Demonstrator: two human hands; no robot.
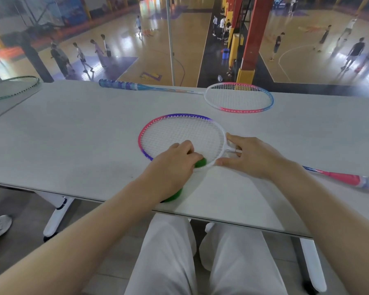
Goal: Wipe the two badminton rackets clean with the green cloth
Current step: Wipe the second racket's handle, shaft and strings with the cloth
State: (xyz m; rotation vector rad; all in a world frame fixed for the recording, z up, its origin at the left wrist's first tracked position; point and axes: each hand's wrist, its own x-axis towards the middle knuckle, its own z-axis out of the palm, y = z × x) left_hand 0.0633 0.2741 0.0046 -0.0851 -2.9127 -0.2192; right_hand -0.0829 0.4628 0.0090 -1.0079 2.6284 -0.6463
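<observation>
A pink, purple and white racket lies flat on the white table, its pink handle running off to the right. My left hand grips the green cloth and holds it against the near rim of the racket head; more cloth shows under my wrist. My right hand rests on the throat of that racket, fingers spread on the frame. A second racket with a pink, blue and white frame and a blue handle lies along the table's far edge.
A third, green-framed racket lies on a neighbouring table at the far left. Beyond the far edge is a drop to a sports hall with several people. My legs in white trousers are under the table's near edge.
</observation>
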